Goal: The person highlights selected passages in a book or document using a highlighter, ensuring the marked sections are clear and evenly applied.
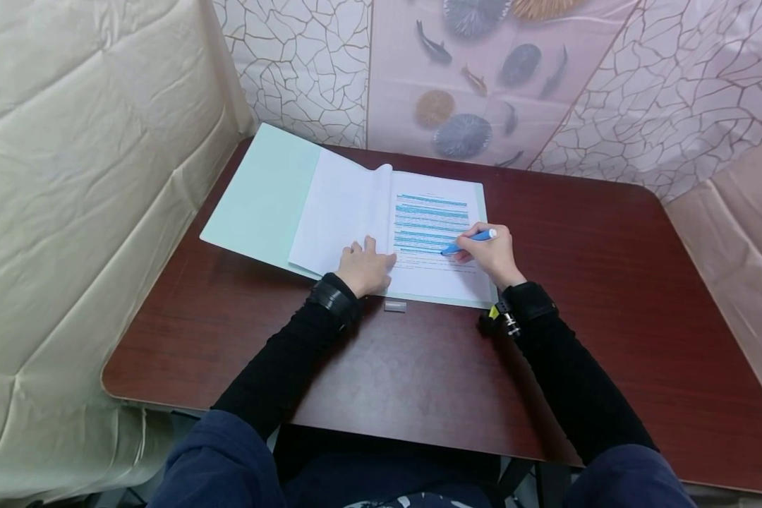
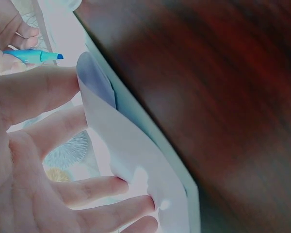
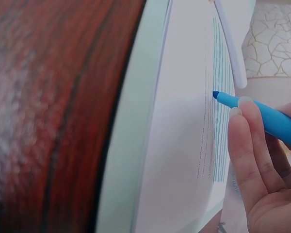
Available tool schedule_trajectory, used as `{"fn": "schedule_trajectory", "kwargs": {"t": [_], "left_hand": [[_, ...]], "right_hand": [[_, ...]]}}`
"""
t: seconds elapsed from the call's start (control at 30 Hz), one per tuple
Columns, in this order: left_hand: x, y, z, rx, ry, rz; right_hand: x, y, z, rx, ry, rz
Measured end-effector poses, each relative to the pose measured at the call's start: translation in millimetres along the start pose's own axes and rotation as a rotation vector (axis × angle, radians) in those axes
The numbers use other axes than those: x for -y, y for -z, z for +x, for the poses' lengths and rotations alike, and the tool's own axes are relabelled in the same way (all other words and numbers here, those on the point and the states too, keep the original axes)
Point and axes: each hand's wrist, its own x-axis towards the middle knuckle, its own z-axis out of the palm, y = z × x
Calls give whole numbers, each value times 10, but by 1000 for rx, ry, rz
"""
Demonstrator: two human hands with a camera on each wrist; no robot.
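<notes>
A blue highlighter (image 1: 476,242) is pinched in my right hand (image 1: 494,254), its dark blue tip at the text on the right-hand page (image 1: 432,279). Many lines of that page carry blue marking, with a few plain lines below. In the right wrist view the highlighter (image 3: 276,121) slants down to the printed lines. My left hand (image 1: 365,268) rests spread near the fold, fingers on the turned-over left pages (image 1: 333,212). Those pages curl at the fold inside a pale green folder (image 1: 263,190). In the left wrist view its fingers (image 2: 99,191) lie extended against the paper.
The folder lies on a dark red-brown wooden table (image 1: 609,303). A small grey rectangular piece (image 1: 395,306) sits just below the folder's front edge. Patterned cloth (image 1: 305,63) hangs behind the table, and a cream cover (image 1: 89,212) borders its left side.
</notes>
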Motion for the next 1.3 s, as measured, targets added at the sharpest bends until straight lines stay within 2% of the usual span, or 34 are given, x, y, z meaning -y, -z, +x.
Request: {"fn": "schedule_trajectory", "kwargs": {"t": [0.47,0.67,0.87,1.07,1.3], "left_hand": [[4,-1,-2,-12,-1,-3],[1,2,-4,-2,0,2],[3,0,1,-2,0,7],[0,1,6,-2,1,-2],[-2,-4,9,3,4,-2]], "right_hand": [[8,39,-14,2,10,-6],[5,53,-24,1,-11,-8],[178,84,-115,19,-32,2],[-22,88,-17,4,-17,11],[-22,89,-31,-11,-2,-1]]}}
